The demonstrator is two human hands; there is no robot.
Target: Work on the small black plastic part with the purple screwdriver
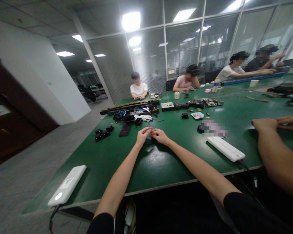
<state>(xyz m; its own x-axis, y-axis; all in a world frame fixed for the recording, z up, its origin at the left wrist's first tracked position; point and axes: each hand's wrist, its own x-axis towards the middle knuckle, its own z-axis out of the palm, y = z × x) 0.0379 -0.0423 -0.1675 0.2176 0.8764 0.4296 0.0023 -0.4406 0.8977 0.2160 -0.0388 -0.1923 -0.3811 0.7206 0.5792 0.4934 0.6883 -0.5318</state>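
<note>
My left hand [143, 136] and my right hand [160, 136] meet fingertip to fingertip just above the green table [158, 175]. Both are closed in a pinch. A small part [148, 123], greyish and narrow, sticks up past the fingertips on the far side. Bits of red and something dark show between the fingers, but the thing's kind is too small to tell. Just beyond my hands lie white gloves [144, 117] and a heap of black plastic parts [129, 117]. A dark flat piece [124, 129] lies to the left of my fingers.
Black blocks [104, 133] sit farther left. White power banks with cables lie near left [67, 185] and right [226, 149]. Beyond are a white-topped box [167, 106], a power drill [189, 104] and circuit boards [212, 102]. A co-worker's arm [273, 146] rests at right; several people sit across.
</note>
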